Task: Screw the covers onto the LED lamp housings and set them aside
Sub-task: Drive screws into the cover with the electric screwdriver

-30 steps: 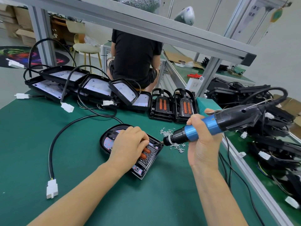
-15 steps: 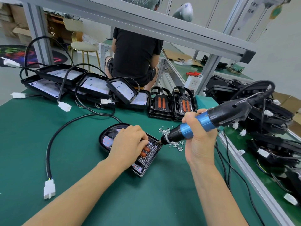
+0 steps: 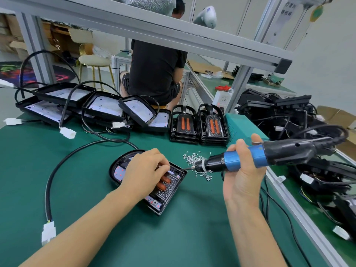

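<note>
Right now a person is pressing a cover onto a lamp housing while pointing an electric screwdriver at its corner.

The left hand is lying over the cover with its fingers curled down on it, hiding most of the housing on the green table; the right hand is wrapping round the blue barrel, and the bit seems to be touching the cover's far corner, though it is too small to tell. Loose screws are lying just beside. More open housings and spare covers are sitting along the table's far edge, and a seated person in black is facing away beyond.
</note>
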A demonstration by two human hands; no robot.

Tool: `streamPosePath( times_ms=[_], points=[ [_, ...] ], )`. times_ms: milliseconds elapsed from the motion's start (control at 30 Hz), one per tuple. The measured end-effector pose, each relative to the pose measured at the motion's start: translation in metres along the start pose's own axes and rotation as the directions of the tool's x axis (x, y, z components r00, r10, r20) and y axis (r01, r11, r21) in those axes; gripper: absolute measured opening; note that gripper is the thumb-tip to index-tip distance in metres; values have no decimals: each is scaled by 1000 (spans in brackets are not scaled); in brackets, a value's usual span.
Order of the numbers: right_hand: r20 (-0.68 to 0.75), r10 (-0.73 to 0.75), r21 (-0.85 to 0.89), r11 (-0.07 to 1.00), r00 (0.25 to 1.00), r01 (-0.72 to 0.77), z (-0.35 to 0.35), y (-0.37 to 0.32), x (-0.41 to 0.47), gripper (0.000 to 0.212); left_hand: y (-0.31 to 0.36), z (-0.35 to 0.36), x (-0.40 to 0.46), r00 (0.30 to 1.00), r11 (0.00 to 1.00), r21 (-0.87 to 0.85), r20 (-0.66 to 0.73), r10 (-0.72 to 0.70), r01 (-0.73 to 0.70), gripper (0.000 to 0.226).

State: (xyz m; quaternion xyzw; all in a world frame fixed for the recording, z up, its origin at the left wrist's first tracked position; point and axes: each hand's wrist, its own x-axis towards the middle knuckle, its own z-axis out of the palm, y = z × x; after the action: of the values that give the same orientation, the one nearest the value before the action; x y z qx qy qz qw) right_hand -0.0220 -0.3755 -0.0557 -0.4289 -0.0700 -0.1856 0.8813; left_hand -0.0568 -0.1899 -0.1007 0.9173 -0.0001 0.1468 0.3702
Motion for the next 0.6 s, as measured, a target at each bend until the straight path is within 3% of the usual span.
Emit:
streamPosePath(
  times_ms=[67,167,433,600],
  points=[
    [-41,-42,-1,999,998,42,-6,-6,4,36,7,0,7,1000,998,-55,-19,0,-1,15],
    [-93,-66,-15,998,993,65,-14,-11,11,30,20,6,29,993,987,126,-51,103,-96,12],
    [-162,-87,-70,995,983,76,-36,-13,17,30,46,51,90,953,909,397,304,-2,-125,14],
    [-178,-91,-87,993,980,77,-46,-17,21,30,43,67,102,910,838,528,402,-104,-138,16]
  ],
)
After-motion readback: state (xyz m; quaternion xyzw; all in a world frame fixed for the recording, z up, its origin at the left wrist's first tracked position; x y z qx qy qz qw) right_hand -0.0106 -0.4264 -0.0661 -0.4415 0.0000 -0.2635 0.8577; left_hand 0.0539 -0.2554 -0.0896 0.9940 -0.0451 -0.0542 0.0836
